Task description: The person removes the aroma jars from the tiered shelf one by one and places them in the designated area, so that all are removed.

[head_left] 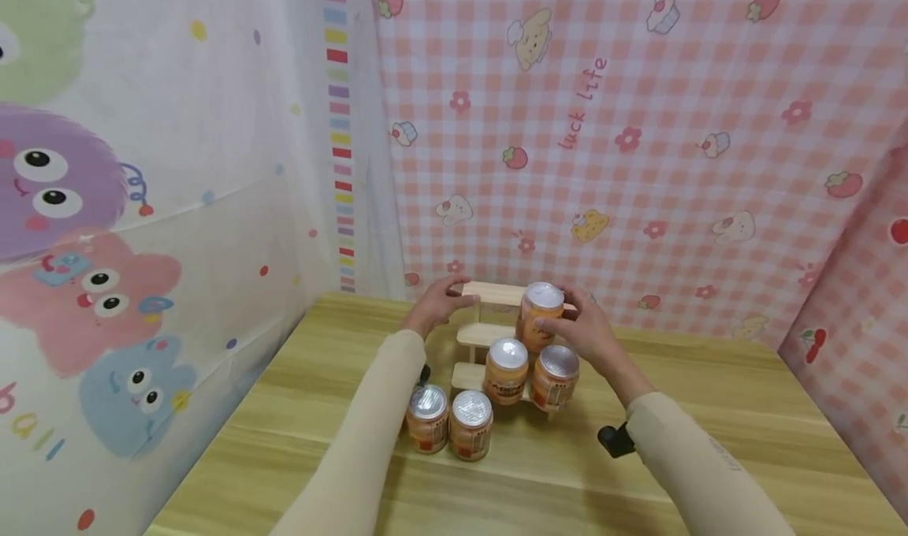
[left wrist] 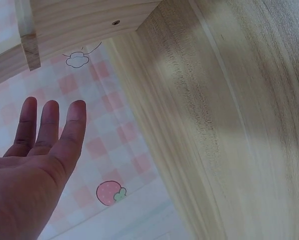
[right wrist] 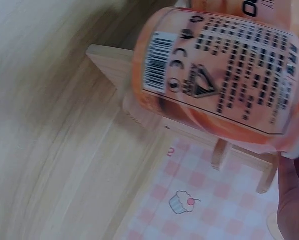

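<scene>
The right hand (head_left: 592,333) pinches an orange can with a silver lid (head_left: 541,321) at the upper right of a tiered wooden rack (head_left: 482,334), thumb in front and fingers behind. The left hand (head_left: 438,306) holds the left end of the top shelf between thumb and fingers; in the left wrist view three fingers of the hand (left wrist: 39,175) extend below the wood (left wrist: 84,22). Two more cans, left (head_left: 506,372) and right (head_left: 556,378), stand side by side on the lowest tier. A large can (right wrist: 214,75) hides much of the rack in the right wrist view.
Two similar cans, one (head_left: 428,419) and another (head_left: 471,426), stand on the wood-grain table (head_left: 567,481) in front and left of the rack. A small black object (head_left: 615,440) is by the right sleeve. Patterned cloths (head_left: 638,181) hang behind and at the sides.
</scene>
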The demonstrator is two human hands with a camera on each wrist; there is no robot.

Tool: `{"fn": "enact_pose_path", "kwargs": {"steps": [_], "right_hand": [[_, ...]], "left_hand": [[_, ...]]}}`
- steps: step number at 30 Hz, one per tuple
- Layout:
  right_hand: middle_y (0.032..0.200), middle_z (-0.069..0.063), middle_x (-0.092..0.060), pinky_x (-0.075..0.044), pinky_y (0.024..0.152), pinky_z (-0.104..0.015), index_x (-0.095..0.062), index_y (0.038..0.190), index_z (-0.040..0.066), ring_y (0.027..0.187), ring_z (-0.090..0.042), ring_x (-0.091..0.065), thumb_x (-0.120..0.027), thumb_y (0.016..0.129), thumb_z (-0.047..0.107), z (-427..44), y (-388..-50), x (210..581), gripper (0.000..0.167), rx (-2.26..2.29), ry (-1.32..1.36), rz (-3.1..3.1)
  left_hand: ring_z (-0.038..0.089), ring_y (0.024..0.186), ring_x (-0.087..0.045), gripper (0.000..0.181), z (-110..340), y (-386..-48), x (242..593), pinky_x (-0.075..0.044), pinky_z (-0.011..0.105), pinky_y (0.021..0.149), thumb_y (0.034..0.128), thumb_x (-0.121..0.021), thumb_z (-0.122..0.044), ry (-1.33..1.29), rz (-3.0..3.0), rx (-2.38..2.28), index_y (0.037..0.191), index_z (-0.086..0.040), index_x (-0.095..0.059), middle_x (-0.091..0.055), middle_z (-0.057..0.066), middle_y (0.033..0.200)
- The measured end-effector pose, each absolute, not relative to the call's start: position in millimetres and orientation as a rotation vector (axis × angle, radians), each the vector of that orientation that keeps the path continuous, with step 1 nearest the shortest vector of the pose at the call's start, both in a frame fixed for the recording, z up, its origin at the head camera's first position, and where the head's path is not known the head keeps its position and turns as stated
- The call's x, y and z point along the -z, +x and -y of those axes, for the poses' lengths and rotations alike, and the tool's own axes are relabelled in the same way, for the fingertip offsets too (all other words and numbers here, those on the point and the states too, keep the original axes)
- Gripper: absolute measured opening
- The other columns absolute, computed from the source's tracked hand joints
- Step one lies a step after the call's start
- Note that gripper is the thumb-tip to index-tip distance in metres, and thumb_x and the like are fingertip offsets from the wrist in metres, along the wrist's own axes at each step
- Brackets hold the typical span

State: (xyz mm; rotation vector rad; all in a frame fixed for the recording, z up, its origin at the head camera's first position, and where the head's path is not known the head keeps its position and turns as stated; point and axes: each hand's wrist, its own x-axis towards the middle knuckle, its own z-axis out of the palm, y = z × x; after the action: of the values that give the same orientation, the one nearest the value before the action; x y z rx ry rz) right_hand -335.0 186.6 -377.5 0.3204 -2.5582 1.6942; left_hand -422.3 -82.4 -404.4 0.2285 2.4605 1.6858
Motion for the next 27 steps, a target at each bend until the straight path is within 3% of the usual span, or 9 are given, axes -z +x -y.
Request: {"fn": "enact_pose_path", "kwargs": {"steps": [11, 19, 27], "right_hand": [[0.142, -0.014, -0.047, -0.045, 0.099, -0.053, -0.040, 0.149, 0.013, 0.131, -0.036, -0.047, -0.079, 0.086, 0.030, -189, -329, 350, 0.076, -1.648, 0.285, 2.495], [0.138, -0.014, -0.051, -0.047, 0.094, -0.049, -0.043, 0.146, 0.014, 0.122, -0.032, -0.053, -0.081, 0.085, 0.032, -190, -315, 331, 0.074, -1.639, 0.294, 2.403], [0.139, -0.012, -0.050, -0.047, 0.095, -0.045, -0.042, 0.147, 0.016, 0.122, -0.029, -0.052, -0.082, 0.083, 0.033, -185, -295, 316, 0.078, -1.708, 0.219, 2.350]], "left_hand": [[0.034, 0.126, -0.048, 0.060, 82, -423, 403, -0.045, 0.057, 0.097, 0.0933, -0.071, -0.033, 0.240, -2.481, -1.650, 0.146, -0.016, -0.049, -0.051, 0.020, 0.139], [0.032, 0.125, -0.050, 0.060, 83, -421, 399, -0.049, 0.050, 0.090, 0.0934, -0.070, -0.034, 0.271, -2.522, -1.603, 0.146, -0.015, -0.049, -0.053, 0.018, 0.138], [0.033, 0.127, -0.049, 0.060, 83, -421, 400, -0.047, 0.053, 0.093, 0.0937, -0.070, -0.033, 0.279, -2.520, -1.605, 0.146, -0.013, -0.048, -0.052, 0.019, 0.140]]}}
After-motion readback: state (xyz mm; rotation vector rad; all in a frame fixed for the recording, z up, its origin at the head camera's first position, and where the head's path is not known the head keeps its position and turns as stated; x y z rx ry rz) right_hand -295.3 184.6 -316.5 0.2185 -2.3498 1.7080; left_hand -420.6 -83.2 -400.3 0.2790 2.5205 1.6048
